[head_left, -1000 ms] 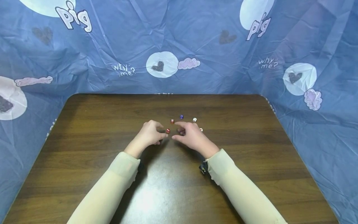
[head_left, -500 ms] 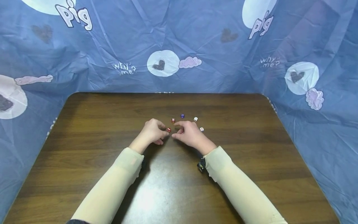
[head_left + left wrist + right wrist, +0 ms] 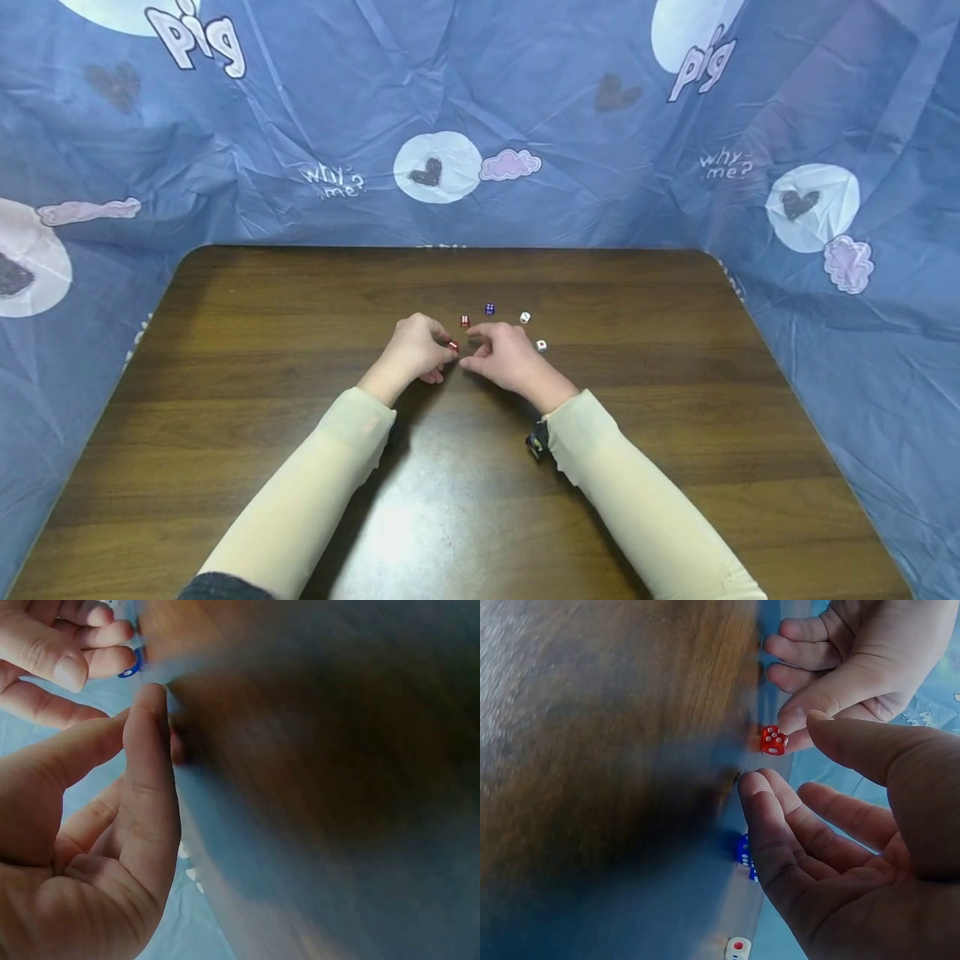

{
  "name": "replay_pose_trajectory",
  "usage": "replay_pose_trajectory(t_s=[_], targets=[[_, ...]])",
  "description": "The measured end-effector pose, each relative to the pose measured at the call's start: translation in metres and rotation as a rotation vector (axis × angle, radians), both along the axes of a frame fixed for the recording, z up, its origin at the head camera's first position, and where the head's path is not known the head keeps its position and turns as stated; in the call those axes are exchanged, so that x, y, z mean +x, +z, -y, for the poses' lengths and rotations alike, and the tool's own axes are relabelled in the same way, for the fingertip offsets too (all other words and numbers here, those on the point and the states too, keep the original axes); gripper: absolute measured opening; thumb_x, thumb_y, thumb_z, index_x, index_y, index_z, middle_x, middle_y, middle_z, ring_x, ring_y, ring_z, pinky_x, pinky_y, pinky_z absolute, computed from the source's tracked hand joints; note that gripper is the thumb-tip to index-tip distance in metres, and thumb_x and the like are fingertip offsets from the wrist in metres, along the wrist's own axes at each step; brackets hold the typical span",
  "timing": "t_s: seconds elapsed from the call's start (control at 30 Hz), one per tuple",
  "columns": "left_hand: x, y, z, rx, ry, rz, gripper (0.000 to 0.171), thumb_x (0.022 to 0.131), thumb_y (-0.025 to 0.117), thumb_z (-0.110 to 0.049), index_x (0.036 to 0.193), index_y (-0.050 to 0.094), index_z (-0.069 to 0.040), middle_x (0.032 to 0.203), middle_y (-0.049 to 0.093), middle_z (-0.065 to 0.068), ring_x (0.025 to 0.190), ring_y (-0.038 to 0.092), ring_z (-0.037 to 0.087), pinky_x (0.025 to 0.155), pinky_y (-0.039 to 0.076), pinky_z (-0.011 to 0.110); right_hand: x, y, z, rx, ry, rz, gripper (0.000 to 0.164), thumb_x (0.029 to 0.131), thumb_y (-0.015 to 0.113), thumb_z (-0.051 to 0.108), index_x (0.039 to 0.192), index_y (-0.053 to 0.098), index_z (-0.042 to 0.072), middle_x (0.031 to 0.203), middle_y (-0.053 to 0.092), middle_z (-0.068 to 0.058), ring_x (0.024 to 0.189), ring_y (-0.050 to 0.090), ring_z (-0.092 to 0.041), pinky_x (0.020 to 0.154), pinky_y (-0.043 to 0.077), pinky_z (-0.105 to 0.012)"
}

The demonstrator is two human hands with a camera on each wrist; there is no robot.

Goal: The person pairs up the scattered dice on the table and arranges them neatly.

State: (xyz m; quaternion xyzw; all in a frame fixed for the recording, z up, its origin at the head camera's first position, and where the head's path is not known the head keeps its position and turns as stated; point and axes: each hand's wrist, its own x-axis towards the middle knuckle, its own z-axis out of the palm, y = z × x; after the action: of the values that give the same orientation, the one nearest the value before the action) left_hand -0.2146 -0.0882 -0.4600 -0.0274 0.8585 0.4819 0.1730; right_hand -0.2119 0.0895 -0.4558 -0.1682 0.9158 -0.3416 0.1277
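Observation:
My left hand (image 3: 416, 346) pinches a small red die (image 3: 453, 346) between thumb and index fingertip, low over the wooden table (image 3: 600, 500). In the right wrist view that red die (image 3: 774, 740) shows white pips at the left hand's fingertips. Just to its right, my right hand (image 3: 510, 358) has thumb and fingers spread apart with nothing between them. Another red die (image 3: 465, 321) lies just beyond the fingertips, and a blue die (image 3: 490, 308) sits farther back. To the right of the right hand are a white die (image 3: 525, 317) and a white die with a red pip (image 3: 542, 346).
The dice form a loose arc around the right hand. Behind the table's far edge hangs a wrinkled blue cloth (image 3: 300, 100) with printed words, hearts and clouds. A dark strapped device (image 3: 537, 440) shows at the right wrist.
My left hand has moved slightly right, and its thumb and index finger have closed on the nearer red die. My right hand has stayed almost still.

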Motion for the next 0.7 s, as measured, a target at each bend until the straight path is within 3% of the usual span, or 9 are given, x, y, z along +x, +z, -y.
replay_pose_trajectory(t_s=[0.3, 0.6, 0.7], targets=[[0.000, 0.001, -0.003, -0.036, 0.024, -0.019, 0.006, 0.090, 0.074, -0.001, 0.094, 0.073, 0.003, 0.064, 0.067, 0.021, 0.051, 0.069, 0.028, 0.046, 0.060, 0.035, 0.001, 0.000, -0.003, 0.003, 0.000, -0.009, 0.050, 0.088, 0.083, 0.020, 0.132, 0.066, 0.004, 0.078, 0.071, 0.005, 0.071, 0.066, -0.010, 0.070, 0.055, -0.030], [0.009, 0.002, -0.002, -0.092, -0.011, -0.055, 0.005, 0.091, 0.076, -0.004, 0.090, 0.075, 0.001, 0.062, 0.066, 0.017, 0.048, 0.068, 0.026, 0.044, 0.058, 0.033, 0.008, 0.000, -0.004, -0.017, 0.009, 0.015, 0.049, 0.087, 0.084, 0.018, 0.129, 0.067, 0.002, 0.074, 0.070, 0.005, 0.068, 0.066, -0.009, 0.066, 0.054, -0.028], [0.014, 0.001, -0.003, -0.122, -0.044, -0.097, 0.005, 0.091, 0.076, -0.005, 0.089, 0.076, 0.000, 0.060, 0.066, 0.014, 0.047, 0.067, 0.024, 0.043, 0.057, 0.031, 0.012, -0.001, -0.005, -0.017, 0.001, 0.028, 0.049, 0.087, 0.084, 0.018, 0.129, 0.067, 0.002, 0.073, 0.069, 0.005, 0.068, 0.066, -0.009, 0.066, 0.054, -0.028]])
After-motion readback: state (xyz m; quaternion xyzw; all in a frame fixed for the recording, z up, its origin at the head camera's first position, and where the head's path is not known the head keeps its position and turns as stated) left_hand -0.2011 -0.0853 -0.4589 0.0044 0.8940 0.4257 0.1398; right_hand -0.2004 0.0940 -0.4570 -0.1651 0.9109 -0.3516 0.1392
